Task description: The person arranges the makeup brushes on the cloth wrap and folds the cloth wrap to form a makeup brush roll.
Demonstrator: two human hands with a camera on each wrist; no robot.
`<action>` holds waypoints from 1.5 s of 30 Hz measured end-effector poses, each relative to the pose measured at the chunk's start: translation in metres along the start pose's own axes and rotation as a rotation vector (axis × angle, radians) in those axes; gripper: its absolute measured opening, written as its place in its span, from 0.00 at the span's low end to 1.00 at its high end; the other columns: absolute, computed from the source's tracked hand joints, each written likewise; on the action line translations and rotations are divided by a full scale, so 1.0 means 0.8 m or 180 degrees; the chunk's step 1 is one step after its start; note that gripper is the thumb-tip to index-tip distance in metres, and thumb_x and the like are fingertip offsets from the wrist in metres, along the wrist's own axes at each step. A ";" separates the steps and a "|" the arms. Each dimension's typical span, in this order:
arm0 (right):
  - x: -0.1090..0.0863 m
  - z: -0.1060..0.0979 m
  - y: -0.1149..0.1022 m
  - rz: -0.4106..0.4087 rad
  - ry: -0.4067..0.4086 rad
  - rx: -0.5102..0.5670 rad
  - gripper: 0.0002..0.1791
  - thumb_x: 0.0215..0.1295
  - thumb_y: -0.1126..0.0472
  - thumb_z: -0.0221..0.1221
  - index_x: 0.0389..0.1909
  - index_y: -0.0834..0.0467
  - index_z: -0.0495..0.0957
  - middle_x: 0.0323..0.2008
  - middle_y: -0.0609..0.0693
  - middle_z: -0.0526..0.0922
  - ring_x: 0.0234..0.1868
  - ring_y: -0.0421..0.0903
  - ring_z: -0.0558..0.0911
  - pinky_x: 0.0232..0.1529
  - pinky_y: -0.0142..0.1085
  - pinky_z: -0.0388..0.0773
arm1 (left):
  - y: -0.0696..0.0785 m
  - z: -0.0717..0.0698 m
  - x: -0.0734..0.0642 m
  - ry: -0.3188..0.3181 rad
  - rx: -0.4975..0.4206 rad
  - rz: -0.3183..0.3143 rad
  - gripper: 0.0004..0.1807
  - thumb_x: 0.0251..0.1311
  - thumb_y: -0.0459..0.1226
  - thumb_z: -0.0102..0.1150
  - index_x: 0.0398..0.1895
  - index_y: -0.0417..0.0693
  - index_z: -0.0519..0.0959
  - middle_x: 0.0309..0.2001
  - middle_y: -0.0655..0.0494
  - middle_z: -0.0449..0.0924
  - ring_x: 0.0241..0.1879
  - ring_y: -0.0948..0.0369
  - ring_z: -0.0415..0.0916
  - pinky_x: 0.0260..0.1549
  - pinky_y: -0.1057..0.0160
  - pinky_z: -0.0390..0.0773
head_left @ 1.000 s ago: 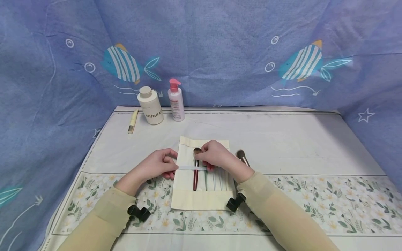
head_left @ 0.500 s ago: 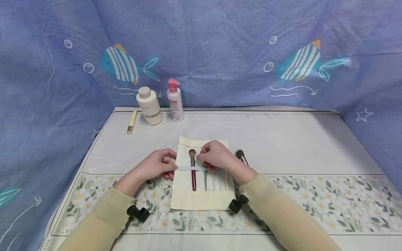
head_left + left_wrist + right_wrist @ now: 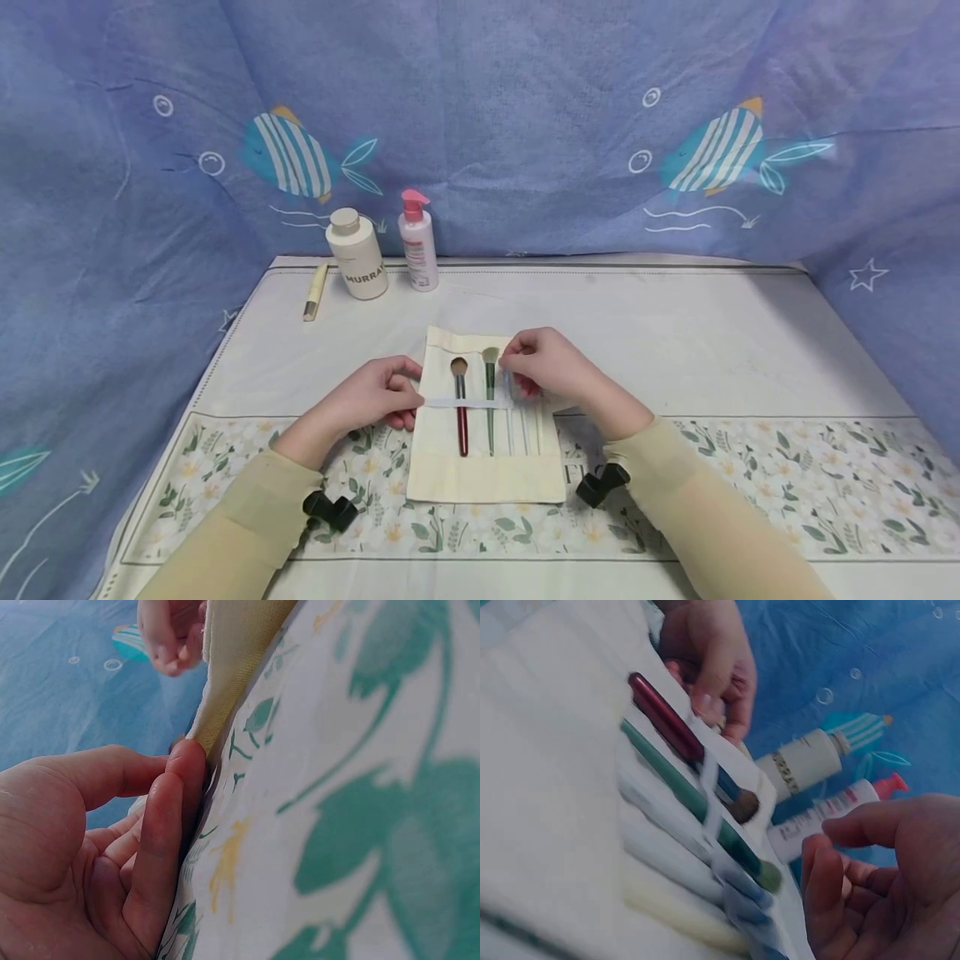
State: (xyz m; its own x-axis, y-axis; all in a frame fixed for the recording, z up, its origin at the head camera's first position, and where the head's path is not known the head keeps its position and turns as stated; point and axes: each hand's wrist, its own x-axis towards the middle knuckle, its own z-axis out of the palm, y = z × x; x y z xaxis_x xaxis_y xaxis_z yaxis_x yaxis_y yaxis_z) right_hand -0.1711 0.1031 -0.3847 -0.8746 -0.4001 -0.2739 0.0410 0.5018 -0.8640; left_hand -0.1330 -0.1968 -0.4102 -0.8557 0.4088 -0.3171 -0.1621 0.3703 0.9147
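Our left hand (image 3: 378, 390) is pinching the centre-frame brush roll (image 3: 487, 481); our right hand (image 3: 549, 364), loosely curled, empty, is hovering beside the green brush (image 3: 491, 382). We are apparently aligning it, probably needing a fingertip grasp next.

Blue cloth (image 3: 517, 167), creased, hung behind the table (image 3: 675, 333) and down both sides. Print: two striped fish (image 3: 288, 154), heads left; white bubbles (image 3: 212, 163), stars (image 3: 867, 275). Table cover white, dark line along rear edge; floral band (image 3: 765, 492) across front, green and yellow. Light soft; faint shadow (image 3: 783, 312) at right rear.
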 end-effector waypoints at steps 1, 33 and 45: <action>-0.001 -0.004 0.001 -0.0009 0.0028 0.0007 0.11 0.73 0.58 0.61 0.39 0.64 0.81 0.20 0.54 0.80 0.19 0.47 0.79 0.24 0.41 0.81 | 0.000 0.000 0.000 0.0003 0.0004 0.0005 0.24 0.67 0.32 0.63 0.63 0.32 0.69 0.28 0.48 0.84 0.24 0.57 0.84 0.25 0.63 0.85; -0.061 -0.079 0.069 0.0144 -0.0028 -0.1110 0.07 0.64 0.62 0.61 0.29 0.57 0.73 0.14 0.47 0.72 0.15 0.43 0.72 0.23 0.38 0.73 | -0.002 0.003 -0.002 0.0013 -0.0011 0.0027 0.24 0.68 0.32 0.63 0.63 0.32 0.68 0.29 0.49 0.84 0.24 0.59 0.84 0.25 0.64 0.85; -0.059 -0.071 0.069 0.0300 0.0137 -0.1447 0.04 0.62 0.62 0.61 0.29 0.57 0.76 0.16 0.48 0.75 0.15 0.43 0.73 0.21 0.37 0.71 | -0.001 0.005 -0.003 0.0044 0.0022 0.0013 0.24 0.68 0.32 0.63 0.63 0.32 0.68 0.29 0.48 0.84 0.24 0.58 0.84 0.25 0.64 0.84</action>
State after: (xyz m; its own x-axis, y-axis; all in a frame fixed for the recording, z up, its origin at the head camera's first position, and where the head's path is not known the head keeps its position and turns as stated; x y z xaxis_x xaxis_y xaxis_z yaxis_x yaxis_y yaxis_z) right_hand -0.1548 0.1934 -0.3954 -0.8969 -0.3091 -0.3163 -0.0861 0.8235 -0.5607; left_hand -0.1290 -0.1950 -0.4115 -0.8630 0.3988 -0.3100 -0.1554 0.3744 0.9142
